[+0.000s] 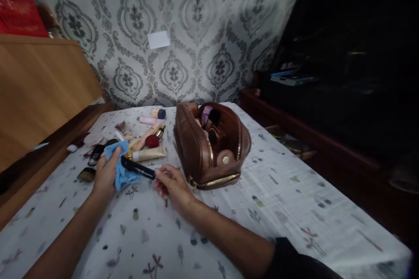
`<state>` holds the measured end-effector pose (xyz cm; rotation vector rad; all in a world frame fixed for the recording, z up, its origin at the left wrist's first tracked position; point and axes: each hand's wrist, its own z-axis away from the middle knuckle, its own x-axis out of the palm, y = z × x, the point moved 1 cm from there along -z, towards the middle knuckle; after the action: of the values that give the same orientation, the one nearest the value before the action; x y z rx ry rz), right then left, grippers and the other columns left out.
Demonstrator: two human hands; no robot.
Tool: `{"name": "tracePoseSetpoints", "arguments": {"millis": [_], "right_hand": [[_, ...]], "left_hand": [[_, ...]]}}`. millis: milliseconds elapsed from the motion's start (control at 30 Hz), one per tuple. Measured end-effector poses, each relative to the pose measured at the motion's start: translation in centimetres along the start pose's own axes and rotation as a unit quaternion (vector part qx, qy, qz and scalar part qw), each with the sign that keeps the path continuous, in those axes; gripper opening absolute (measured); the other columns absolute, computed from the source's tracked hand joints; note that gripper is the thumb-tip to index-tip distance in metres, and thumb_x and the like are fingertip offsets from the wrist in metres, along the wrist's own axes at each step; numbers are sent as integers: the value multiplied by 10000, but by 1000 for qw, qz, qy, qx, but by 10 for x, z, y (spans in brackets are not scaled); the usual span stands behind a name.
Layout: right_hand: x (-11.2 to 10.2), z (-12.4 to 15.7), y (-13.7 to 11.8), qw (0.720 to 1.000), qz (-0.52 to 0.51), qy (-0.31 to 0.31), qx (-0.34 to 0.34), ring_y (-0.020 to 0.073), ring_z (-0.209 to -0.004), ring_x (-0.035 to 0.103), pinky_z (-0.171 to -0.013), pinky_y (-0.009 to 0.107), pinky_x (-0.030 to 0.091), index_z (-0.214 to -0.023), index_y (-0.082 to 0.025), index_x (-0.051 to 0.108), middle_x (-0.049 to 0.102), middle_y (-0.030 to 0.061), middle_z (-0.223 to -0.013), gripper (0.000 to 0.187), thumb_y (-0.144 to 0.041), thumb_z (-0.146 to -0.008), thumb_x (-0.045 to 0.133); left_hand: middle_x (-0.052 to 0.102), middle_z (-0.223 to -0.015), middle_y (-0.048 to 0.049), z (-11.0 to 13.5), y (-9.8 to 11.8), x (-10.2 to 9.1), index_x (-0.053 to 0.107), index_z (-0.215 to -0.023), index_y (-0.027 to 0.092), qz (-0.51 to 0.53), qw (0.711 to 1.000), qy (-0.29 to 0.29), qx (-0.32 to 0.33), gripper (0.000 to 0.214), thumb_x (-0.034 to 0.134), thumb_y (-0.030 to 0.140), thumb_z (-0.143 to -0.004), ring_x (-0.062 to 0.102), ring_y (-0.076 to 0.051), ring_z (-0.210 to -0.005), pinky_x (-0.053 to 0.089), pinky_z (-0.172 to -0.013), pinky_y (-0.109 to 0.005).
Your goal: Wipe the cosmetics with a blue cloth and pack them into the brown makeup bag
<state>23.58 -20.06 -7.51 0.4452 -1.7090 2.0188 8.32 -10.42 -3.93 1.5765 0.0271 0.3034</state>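
Note:
My left hand (pixel 106 174) is shut on a crumpled blue microfibre cloth (pixel 121 173). The cloth is pressed around one end of a black makeup brush (pixel 137 168), and my right hand (pixel 173 185) pinches the brush's other end between its fingertips. The brush head is hidden by the cloth. Beyond my hands lies a loose spread of cosmetics, including a cream tube (pixel 149 154), a red-tipped brush (pixel 152 141) and a pink tube (pixel 149 120). To the right stands an open brown leather zip cosmetic bag (pixel 196 148) holding several brushes.
Everything rests on a white printed bedsheet (pixel 262 209). A short makeup brush (pixel 87 175) lies near my left hand. A wooden headboard or cabinet (pixel 42 96) stands at the left, a dark wooden frame (pixel 321 152) at the right, and patterned wallpaper (pixel 173 22) behind.

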Motion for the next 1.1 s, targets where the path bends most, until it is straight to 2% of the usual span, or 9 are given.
{"name": "tracePoseSetpoints", "arguments": {"millis": [200,333,400,500,567,633,700,867,1100], "right_hand": [[-6,-6,-3,996,-3,42,-77,83,-496,515,-461,196,347,-816,-186,626,591,-52,-569,413,-488,-603,810],[-7,-7,-3,987,71,49,-134,113,-505,535,-488,228,400,-872,-184,663,595,-42,-559,330,-438,-681,753],[-7,-7,-1,978,120,49,-164,126,-491,537,-481,241,415,-867,-188,657,591,-41,-545,297,-421,-698,733],[-7,-6,1,963,167,50,-203,135,-499,553,-483,249,441,-783,-201,623,602,-33,-570,239,-401,-698,725],[-6,-6,1,957,182,51,-219,138,-515,567,-514,257,475,-725,-209,596,600,-35,-572,236,-388,-681,743],[-6,-6,0,959,171,53,-220,152,-543,598,-558,280,517,-722,-213,589,622,-28,-591,264,-399,-661,767],[-6,-5,-1,963,150,54,-218,172,-584,633,-599,307,549,-763,-213,604,660,-9,-637,287,-421,-664,774],[-2,-1,-5,958,146,47,-243,168,-631,650,-647,307,560,-807,-207,630,672,1,-691,274,-412,-699,776],[-1,2,-12,958,156,23,-241,133,-585,605,-564,264,532,-899,-196,623,637,-14,-688,329,-462,-750,745]], "left_hand": [[662,-749,-2,-13,3,-4,640,-921,184,-58,998,-1,16,335,661,503,-819,646,-147,-635,568,-625,-270],[689,-994,-69,-15,9,-19,623,-1078,196,-211,956,40,202,398,473,539,-943,655,-209,-953,530,-848,-326],[676,-980,-74,-1,9,-17,605,-1114,191,-317,885,0,341,397,399,504,-984,637,-220,-949,503,-863,-347],[662,-927,-78,29,2,-2,635,-1030,182,-454,713,-157,511,380,338,419,-1015,609,-224,-895,488,-805,-348],[658,-878,-81,43,-6,9,653,-946,177,-518,611,-233,552,388,327,373,-1023,588,-231,-883,485,-778,-350],[661,-842,-87,42,-10,13,659,-899,169,-551,576,-248,550,407,326,364,-1026,576,-242,-891,481,-784,-363],[674,-839,-95,30,-9,10,657,-860,164,-556,601,-231,526,437,318,381,-1028,577,-250,-910,468,-824,-382],[624,-694,-55,-9,-5,-13,572,-671,187,-491,747,-210,396,509,300,445,-1015,561,-201,-723,419,-717,-327],[322,-482,24,-22,-11,-21,310,-510,221,-441,810,-184,340,604,206,561,-997,358,-123,-471,248,-493,-282]]}}
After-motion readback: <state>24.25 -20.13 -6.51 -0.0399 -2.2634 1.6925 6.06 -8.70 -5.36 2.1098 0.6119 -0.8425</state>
